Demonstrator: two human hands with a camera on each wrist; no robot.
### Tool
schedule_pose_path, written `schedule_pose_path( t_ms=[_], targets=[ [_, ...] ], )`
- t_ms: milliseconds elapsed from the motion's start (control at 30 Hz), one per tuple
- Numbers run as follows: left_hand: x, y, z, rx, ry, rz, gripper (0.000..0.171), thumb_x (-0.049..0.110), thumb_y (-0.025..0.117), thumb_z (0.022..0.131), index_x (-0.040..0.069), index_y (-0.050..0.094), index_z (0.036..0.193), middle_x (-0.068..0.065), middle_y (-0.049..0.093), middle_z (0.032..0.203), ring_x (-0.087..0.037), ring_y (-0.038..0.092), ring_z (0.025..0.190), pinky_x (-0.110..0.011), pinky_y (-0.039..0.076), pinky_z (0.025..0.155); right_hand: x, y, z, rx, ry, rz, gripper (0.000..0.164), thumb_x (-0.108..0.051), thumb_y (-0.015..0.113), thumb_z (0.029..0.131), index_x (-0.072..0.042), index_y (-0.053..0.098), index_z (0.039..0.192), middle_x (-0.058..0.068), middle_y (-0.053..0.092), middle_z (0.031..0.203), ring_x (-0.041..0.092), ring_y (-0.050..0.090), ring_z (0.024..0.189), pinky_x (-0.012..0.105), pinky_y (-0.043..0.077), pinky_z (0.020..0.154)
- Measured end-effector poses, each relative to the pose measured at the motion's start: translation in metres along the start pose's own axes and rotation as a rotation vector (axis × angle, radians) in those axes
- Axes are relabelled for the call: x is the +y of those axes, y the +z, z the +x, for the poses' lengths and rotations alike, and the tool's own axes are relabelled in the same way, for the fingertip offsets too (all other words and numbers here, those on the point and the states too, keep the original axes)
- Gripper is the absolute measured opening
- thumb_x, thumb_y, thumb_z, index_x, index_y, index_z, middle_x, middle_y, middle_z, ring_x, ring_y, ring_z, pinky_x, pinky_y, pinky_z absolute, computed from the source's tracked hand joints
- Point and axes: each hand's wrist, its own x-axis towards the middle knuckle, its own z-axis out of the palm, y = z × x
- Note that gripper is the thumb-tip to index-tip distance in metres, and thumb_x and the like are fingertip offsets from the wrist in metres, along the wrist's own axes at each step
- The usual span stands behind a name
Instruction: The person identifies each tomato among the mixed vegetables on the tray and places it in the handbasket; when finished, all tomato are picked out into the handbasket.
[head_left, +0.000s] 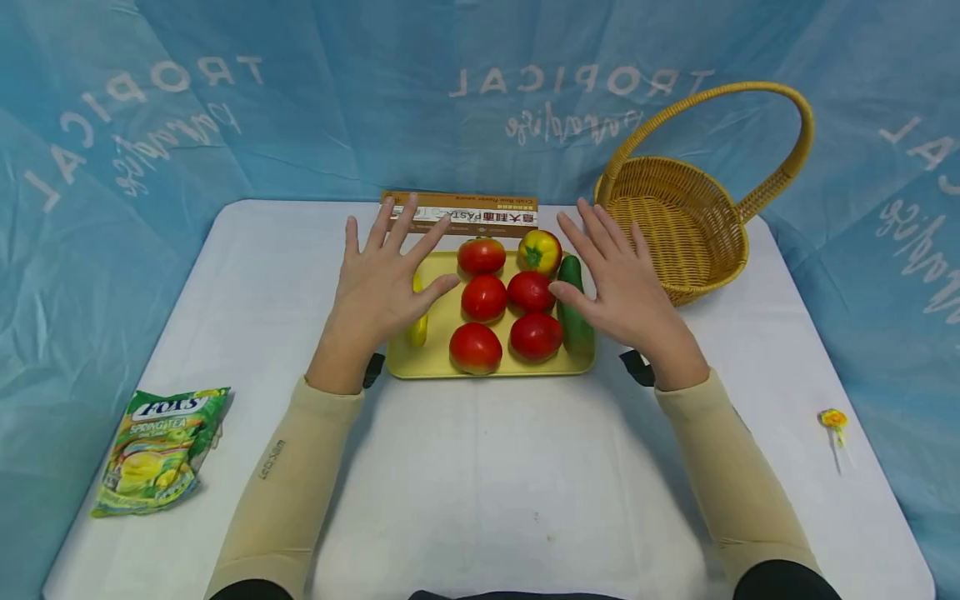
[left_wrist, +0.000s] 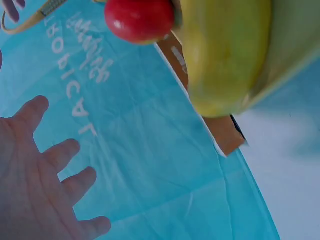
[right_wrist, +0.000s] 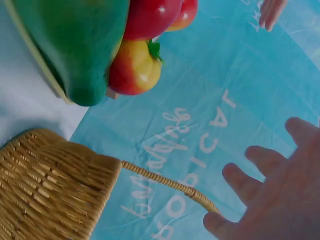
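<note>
My left hand, fingers spread, hovers over the left side of a yellow tray and holds nothing. Likewise spread and holding nothing, my right hand is over the tray's right edge, near a green cucumber. Several red tomatoes sit in the middle of the tray. A yellow-and-red pepper-like fruit with a green stem lies at its back right. Partly hidden behind my left hand is a long yellow fruit, banana-like, which looms large in the left wrist view.
A wicker basket with a tall handle stands at the back right. Behind the tray lies a brown pasta box. A green Fox's candy bag is at the front left, and a lollipop lies far right. Blue cloth surrounds the white table.
</note>
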Motion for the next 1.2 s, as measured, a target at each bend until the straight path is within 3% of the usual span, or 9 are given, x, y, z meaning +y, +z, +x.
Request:
schedule_pose_path(
  t_ms=[100,200,267,333,467,700,800,1000,1200],
  targets=[
    [-0.009,-0.001,-0.001,-0.02,-0.034,-0.023,0.076,0.083,0.016,0.089,0.049,-0.003,0.155,0.002,-0.013,0.168,-0.029,-0.009,0.156,-0.068,-0.006,0.119,0.003,-0.004,-0.002,0.06,-0.016,0.048,0.08,-0.069,0.044,0.094,-0.038,0.011,0.159,-0.008,0.005,0.169,0.025,0.013,0.156,0.061,0.008,0.123],
    [-0.02,-0.001,-0.003,-0.022,-0.066,-0.068,0.076,0.082,0.018,0.09,0.049,0.001,0.156,-0.004,0.004,0.17,-0.034,0.007,0.155,-0.069,0.003,0.119,0.007,-0.008,-0.005,0.129,-0.021,0.12,0.079,-0.063,0.054,0.093,-0.039,0.017,0.158,-0.007,0.016,0.167,0.028,0.028,0.15,0.063,0.023,0.118],
    [-0.027,0.001,-0.005,-0.019,-0.089,-0.107,0.075,0.081,0.021,0.091,0.049,0.004,0.156,-0.008,0.019,0.167,-0.038,0.024,0.15,-0.069,0.016,0.117,0.008,-0.008,-0.009,0.164,-0.02,0.201,0.078,-0.057,0.06,0.093,-0.039,0.021,0.158,-0.008,0.02,0.166,0.027,0.048,0.133,0.056,0.041,0.105],
    [-0.033,0.004,-0.006,-0.024,-0.116,-0.151,0.074,0.08,0.024,0.092,0.049,0.006,0.156,-0.012,0.033,0.16,-0.04,0.039,0.14,-0.067,0.033,0.11,0.01,-0.007,-0.012,0.199,-0.023,0.288,0.079,-0.049,0.066,0.092,-0.037,0.024,0.157,-0.008,0.024,0.164,0.022,0.06,0.107,0.043,0.05,0.088],
    [-0.045,0.015,-0.007,-0.058,-0.178,-0.272,0.072,0.079,0.025,0.092,0.05,0.01,0.156,-0.013,0.056,0.139,-0.035,0.06,0.11,-0.055,0.053,0.081,0.011,-0.004,-0.02,0.227,-0.017,0.483,0.082,-0.032,0.074,0.089,-0.034,0.028,0.156,-0.006,0.035,0.157,0.014,0.049,0.064,0.027,0.045,0.059],
    [-0.067,0.037,-0.009,-0.196,-0.264,-0.61,0.071,0.071,0.043,0.094,0.045,0.019,0.155,-0.011,0.067,0.11,-0.029,0.067,0.079,-0.039,0.049,0.069,0.01,0.006,-0.032,0.106,0.029,0.961,0.087,-0.002,0.072,0.087,-0.025,0.026,0.157,0.002,0.039,0.155,0.017,0.045,0.064,0.022,0.044,0.056],
    [-0.075,0.047,-0.009,-0.267,-0.313,-0.73,0.069,0.059,0.052,0.096,0.038,0.023,0.155,-0.01,0.067,0.102,-0.027,0.068,0.072,-0.037,0.051,0.066,0.01,0.014,-0.036,0.046,0.024,1.08,0.086,0.002,0.071,0.087,-0.024,0.027,0.157,0.007,0.038,0.155,0.018,0.045,0.064,0.022,0.046,0.057],
    [-0.085,0.062,-0.011,-0.385,-0.347,-0.859,0.062,0.044,0.058,0.098,0.028,0.028,0.15,-0.012,0.069,0.093,-0.03,0.066,0.065,-0.036,0.053,0.058,0.007,0.032,-0.047,-0.073,0.085,1.141,0.089,0.002,0.072,0.087,-0.03,0.026,0.156,0.008,0.037,0.155,0.017,0.049,0.061,0.02,0.048,0.058],
    [-0.089,0.069,-0.015,-0.462,-0.33,-1.018,0.06,0.035,0.063,0.097,0.029,0.028,0.146,-0.015,0.068,0.089,-0.035,0.065,0.059,-0.039,0.055,0.05,0.003,0.047,-0.056,-0.172,0.171,1.165,0.089,-0.004,0.075,0.087,-0.031,0.025,0.156,0.005,0.036,0.156,0.017,0.049,0.058,0.024,0.047,0.051]
  ],
)
